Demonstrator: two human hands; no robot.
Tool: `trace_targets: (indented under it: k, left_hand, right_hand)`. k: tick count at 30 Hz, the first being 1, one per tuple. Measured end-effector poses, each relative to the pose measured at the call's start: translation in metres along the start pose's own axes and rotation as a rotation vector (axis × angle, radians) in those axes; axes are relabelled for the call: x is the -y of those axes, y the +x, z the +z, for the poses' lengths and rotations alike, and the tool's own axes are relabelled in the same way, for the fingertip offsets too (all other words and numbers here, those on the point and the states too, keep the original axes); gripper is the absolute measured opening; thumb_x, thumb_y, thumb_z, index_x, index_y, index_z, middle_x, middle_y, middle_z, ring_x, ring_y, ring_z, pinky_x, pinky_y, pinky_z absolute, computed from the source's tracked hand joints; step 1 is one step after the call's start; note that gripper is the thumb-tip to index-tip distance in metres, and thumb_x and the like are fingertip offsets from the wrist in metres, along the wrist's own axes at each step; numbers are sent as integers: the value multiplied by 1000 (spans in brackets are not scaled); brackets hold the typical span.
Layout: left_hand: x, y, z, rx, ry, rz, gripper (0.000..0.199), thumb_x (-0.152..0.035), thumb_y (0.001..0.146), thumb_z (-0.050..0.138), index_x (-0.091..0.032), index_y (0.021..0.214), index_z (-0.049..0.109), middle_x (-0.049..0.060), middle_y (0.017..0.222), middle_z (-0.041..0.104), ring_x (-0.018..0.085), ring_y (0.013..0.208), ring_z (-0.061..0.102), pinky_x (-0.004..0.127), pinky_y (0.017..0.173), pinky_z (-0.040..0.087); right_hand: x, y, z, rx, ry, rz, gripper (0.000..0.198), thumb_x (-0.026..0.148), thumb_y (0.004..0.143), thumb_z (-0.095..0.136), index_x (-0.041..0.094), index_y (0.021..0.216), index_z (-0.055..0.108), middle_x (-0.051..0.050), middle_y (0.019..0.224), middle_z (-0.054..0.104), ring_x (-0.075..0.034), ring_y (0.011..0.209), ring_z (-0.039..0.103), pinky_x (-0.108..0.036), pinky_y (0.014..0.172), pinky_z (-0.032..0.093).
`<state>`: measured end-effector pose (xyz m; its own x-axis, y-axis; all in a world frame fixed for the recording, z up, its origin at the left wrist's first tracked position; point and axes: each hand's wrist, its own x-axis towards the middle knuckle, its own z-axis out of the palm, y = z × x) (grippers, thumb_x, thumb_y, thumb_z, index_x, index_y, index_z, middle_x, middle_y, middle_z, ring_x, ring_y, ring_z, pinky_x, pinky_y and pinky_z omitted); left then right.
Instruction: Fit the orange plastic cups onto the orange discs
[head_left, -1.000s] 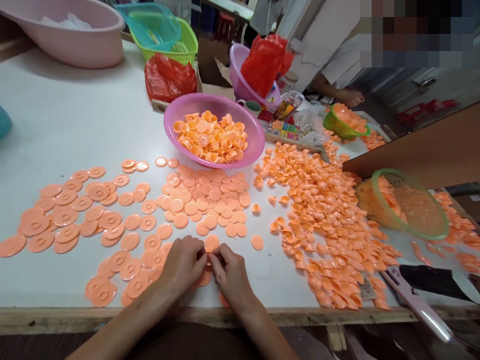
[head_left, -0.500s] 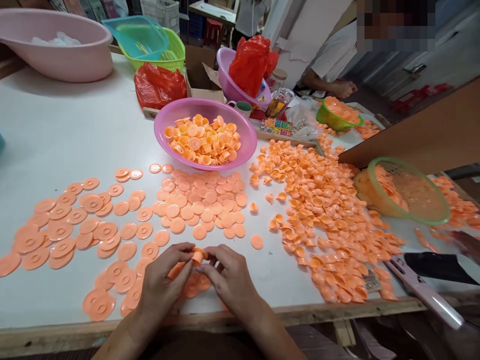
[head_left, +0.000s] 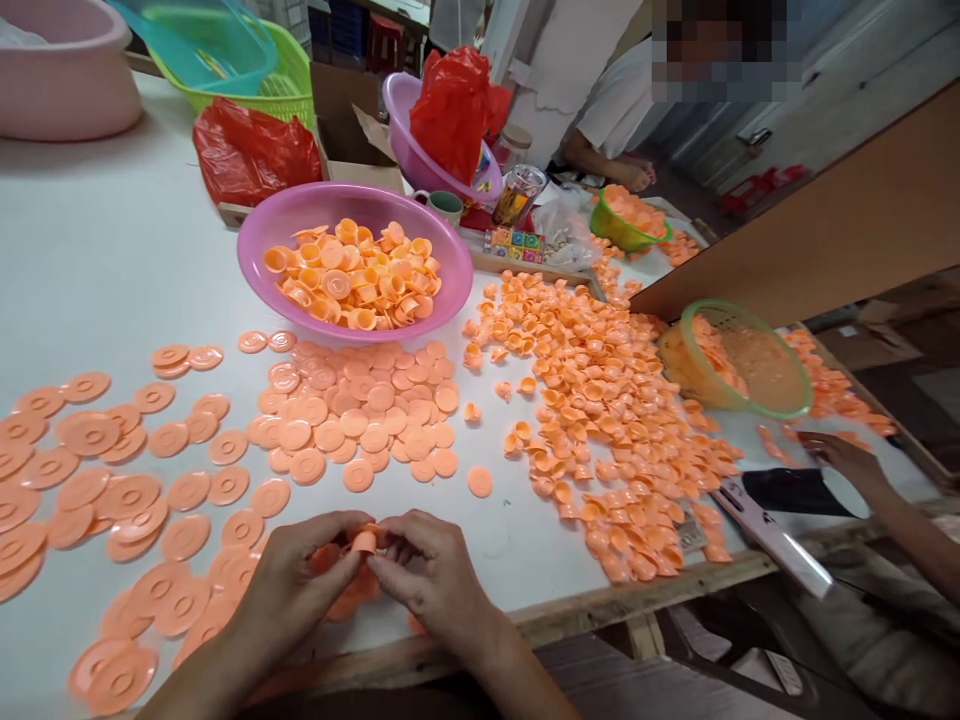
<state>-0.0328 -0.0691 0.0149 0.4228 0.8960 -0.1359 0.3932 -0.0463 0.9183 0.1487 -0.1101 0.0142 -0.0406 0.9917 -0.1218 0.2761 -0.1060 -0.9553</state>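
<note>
Between both hands, above the table's near edge, is a small orange toy cup (head_left: 365, 541). My left hand (head_left: 300, 570) pinches it from the left, and my right hand (head_left: 427, 565) grips its right side with thumb and fingers. Whether a disc is joined to the cup is hidden by the fingers. Orange saucer-like discs (head_left: 184, 540) lie spread to the left, and more discs (head_left: 360, 400) are heaped just beyond my hands. Behind them stands a pink bowl (head_left: 251, 245) with several cups and discs in it. Small orange cups (head_left: 622, 440) cover the table on the right.
A green-rimmed basket (head_left: 776, 375) of orange pieces stands at the right beside a brown board (head_left: 810, 240). A pinkish handheld device (head_left: 784, 545) lies near a co-worker's hand (head_left: 840, 455). Red bags (head_left: 255, 155), bowls and a mug (head_left: 444, 205) line the back.
The view has turned rightward, so the table's contents sit further left. Both hands keep hold of the cup. A co-worker's hand and arm show more fully at the right.
</note>
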Motion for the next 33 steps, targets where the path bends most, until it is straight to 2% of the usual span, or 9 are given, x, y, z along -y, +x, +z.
trace_targets:
  k: [2, 6, 8, 11, 15, 19, 22, 26, 33]
  left_hand:
    - [-12, 23, -8, -129, 39, -10, 18, -40, 85, 64, -26, 91, 73, -2, 84, 76, 16, 75, 70, 23, 66, 57]
    - [-49, 112, -48, -540, 123, 20, 17, -34, 80, 68, -23, 94, 71, -1, 83, 72, 14, 74, 65, 25, 65, 52]
    - [-66, 163, -73, -665, 101, 98, 20, -29, 78, 69, -19, 95, 70, 1, 85, 71, 14, 75, 64, 27, 67, 52]
    - [-81, 208, -101, -657, 126, 101, 29, -25, 74, 70, -16, 101, 69, 2, 94, 70, 14, 82, 63, 30, 74, 52]
    - [-70, 165, -99, -556, 358, 194, 23, -25, 77, 68, -21, 99, 69, -1, 103, 68, 15, 93, 60, 35, 84, 47]
    - [-23, 60, -51, 35, 520, 297, 3, -24, 77, 69, -24, 80, 69, 1, 87, 69, 20, 88, 58, 38, 78, 38]
    - [8, 9, -7, 240, 632, 247, 9, -14, 75, 67, -22, 78, 68, 2, 88, 67, 21, 89, 55, 39, 76, 30]
    - [16, 6, 24, 224, 627, 217, 10, -10, 81, 60, -19, 78, 65, 3, 87, 64, 21, 92, 53, 40, 80, 27]
    - [22, 20, 30, 129, 541, 214, 1, -21, 85, 66, -20, 85, 67, 2, 90, 63, 21, 92, 53, 39, 80, 26]
  right_hand:
    - [-4, 20, -21, -93, -29, 13, 17, 32, 82, 70, 21, 94, 75, -3, 83, 71, -16, 72, 63, -26, 67, 51]
    - [-18, 76, -80, -537, -386, 75, 27, 44, 85, 64, 19, 92, 72, -8, 89, 71, -20, 76, 63, -32, 71, 49]
    - [-27, 98, -102, -531, -569, 166, 29, 43, 81, 67, 17, 92, 70, -8, 83, 69, -21, 75, 63, -32, 68, 47]
    - [-35, 107, -112, -433, -690, 272, 15, 31, 81, 63, 18, 86, 68, -5, 70, 66, -21, 71, 63, -30, 64, 44]
    - [-25, 65, -83, -336, -436, 306, 9, 23, 80, 55, 20, 81, 63, 1, 59, 62, -16, 56, 61, -25, 55, 43]
    - [-12, 11, -33, 10, -9, 408, 9, 29, 79, 56, 21, 79, 60, 5, 54, 59, -12, 40, 55, -20, 40, 39]
    - [-14, -4, -17, -39, 96, 484, 12, 32, 77, 59, 21, 78, 56, 6, 53, 57, -11, 37, 52, -19, 34, 37]
    - [-19, 1, -27, -139, 128, 492, 17, 34, 73, 63, 20, 77, 54, 6, 54, 59, -10, 36, 50, -18, 31, 36]
    - [-26, 3, -12, -115, 77, 463, 8, 27, 76, 59, 21, 73, 54, 7, 50, 54, -10, 36, 48, -19, 34, 34]
